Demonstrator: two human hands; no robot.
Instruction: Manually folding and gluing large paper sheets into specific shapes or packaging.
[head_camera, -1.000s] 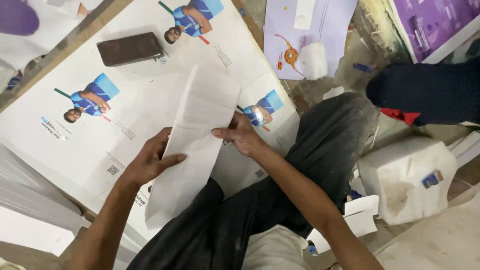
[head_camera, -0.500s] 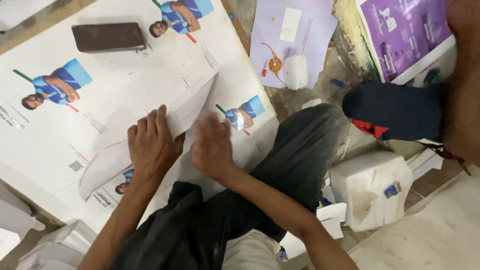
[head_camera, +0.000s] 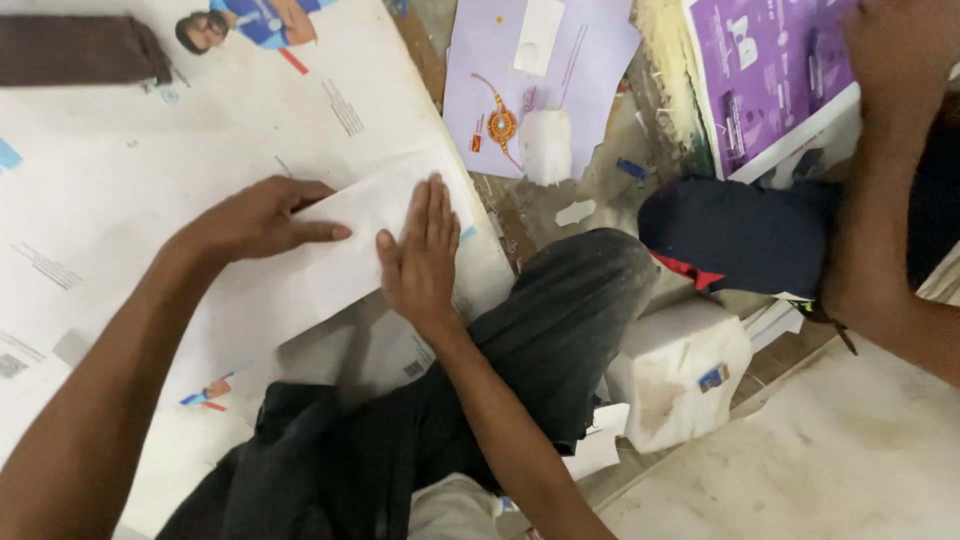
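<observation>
Both hands lie flat on a folded white sheet (head_camera: 330, 265) that rests on the big printed poster (head_camera: 120, 180) by the person's knee. The left hand (head_camera: 255, 218) presses the sheet's upper edge, fingers loosely curled, holding nothing. The right hand (head_camera: 422, 255) is spread wide, palm down, on the sheet's right end. Near the top left lies a dark wallet (head_camera: 80, 50). Another person's arm (head_camera: 880, 200) reaches in at the right, over a purple booklet (head_camera: 770, 80)

Left hand (head_camera: 262, 216): flat on the folded white sheet (head_camera: 330, 265)
Right hand (head_camera: 422, 255): fingers (head_camera: 432, 210) pressing the sheet's right end
Beneath: printed posters (head_camera: 150, 130)
Nearby: purple card (head_camera: 530, 70)
</observation>
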